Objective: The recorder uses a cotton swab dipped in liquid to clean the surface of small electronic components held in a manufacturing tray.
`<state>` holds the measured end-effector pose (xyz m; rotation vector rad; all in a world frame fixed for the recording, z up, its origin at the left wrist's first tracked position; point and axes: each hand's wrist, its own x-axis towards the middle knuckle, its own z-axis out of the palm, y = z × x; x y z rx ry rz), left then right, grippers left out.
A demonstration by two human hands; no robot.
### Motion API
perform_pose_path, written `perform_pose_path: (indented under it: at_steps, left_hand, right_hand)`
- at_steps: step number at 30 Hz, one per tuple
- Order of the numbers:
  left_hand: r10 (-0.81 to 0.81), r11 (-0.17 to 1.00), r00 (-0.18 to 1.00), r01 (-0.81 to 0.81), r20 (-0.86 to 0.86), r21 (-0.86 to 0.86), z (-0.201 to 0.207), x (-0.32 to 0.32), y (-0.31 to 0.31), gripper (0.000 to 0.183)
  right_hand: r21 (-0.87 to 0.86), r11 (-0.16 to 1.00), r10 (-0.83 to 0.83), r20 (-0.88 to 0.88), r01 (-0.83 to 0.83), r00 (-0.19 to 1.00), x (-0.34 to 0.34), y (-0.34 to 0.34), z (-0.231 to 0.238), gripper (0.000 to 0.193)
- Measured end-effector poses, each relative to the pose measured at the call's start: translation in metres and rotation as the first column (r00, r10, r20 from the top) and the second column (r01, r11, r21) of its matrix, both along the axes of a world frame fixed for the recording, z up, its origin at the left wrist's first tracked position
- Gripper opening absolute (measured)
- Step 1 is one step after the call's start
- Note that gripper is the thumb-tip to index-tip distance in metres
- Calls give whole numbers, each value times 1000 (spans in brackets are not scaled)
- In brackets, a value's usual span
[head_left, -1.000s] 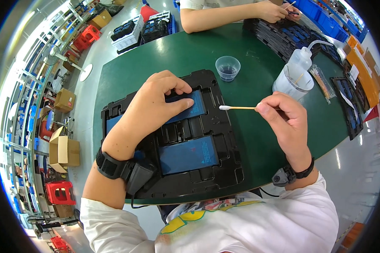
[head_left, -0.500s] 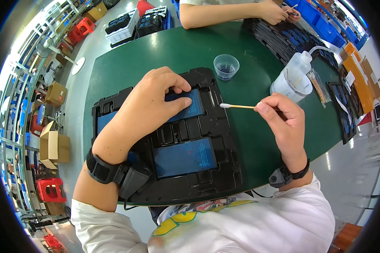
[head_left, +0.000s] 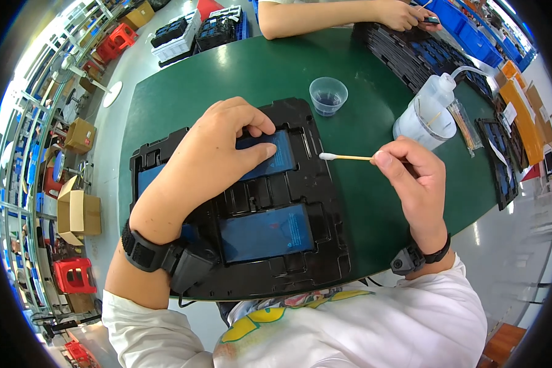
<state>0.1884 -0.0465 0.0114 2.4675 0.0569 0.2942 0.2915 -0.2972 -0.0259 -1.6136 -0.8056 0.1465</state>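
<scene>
Metal shelving [head_left: 15, 207], stacked black trays [head_left: 394, 51], blue bins [head_left: 475, 43] and a green worktable [head_left: 245, 73] show a factory workshop

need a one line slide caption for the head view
Left hand on a flat blue piece in a black tray, right hand holding a cotton swab by its stick.

tray [head_left: 331, 257]: black | flat packs [head_left: 282, 157]: blue | swab tip [head_left: 327, 156]: white | swab stick [head_left: 353, 158]: tan | tabletop [head_left: 257, 73]: green

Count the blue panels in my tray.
4 visible in the black tray: the upper-right panel, under the left hand; the lower-right panel, uncovered; the upper-left panel and lower-left panel, both partly hidden by the left arm. The arm may hide more.
</scene>
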Motion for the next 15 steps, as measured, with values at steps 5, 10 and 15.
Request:
perform_pose_path:
  at_steps: [5, 10, 15]
  left_hand:
    - [2, 1000, 1000, -2, -20, -1, 0, 0, 1, 19]
    - [-2, 1000, 1000, 2, -20, 4, -1, 0, 1, 17]
    - [-31, 999, 999, 31, -11, 19, -1, 0, 1, 17]
  right_hand:
    - [-5, 1000, 8, 13, -8, 1000, 1, 1, 0, 12]
    - [-26, 1000, -10, -15, 10, 1000, -1, -2, 2, 12]
    - [-7, 1000, -7, 6, 7, 1000, -1, -2, 1, 11]
